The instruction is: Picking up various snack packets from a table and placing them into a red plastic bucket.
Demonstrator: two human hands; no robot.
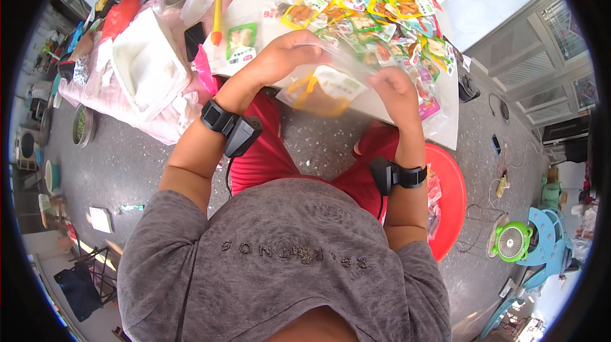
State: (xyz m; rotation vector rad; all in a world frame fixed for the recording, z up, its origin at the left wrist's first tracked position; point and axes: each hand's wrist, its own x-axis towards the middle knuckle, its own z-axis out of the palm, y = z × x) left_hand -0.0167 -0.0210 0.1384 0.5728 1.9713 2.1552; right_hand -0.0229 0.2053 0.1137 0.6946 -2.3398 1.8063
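Between my hands is a clear plastic bag with yellow-edged food packets [324, 91] inside, blurred, over the table's near edge. My left hand [293, 50] pinches the bag's upper left edge between thumb and fingers. The fingers of my right hand [394, 86] are closed on its right edge. Beyond them a large heap of small sealed food packets [377, 3] with yellow, green and red borders covers much of the pale table [439, 127]. A single green-bordered packet [241, 41] lies left of my left hand.
At the left, a white foam box [150, 62], a black phone [194, 38] and a yellow stick [218, 7] rest on pink cloth. A red basin [451, 198] with clear plastic packaging stands on the floor by my right arm. Farther right are a green fan [513, 241] and a blue chair [549, 241].
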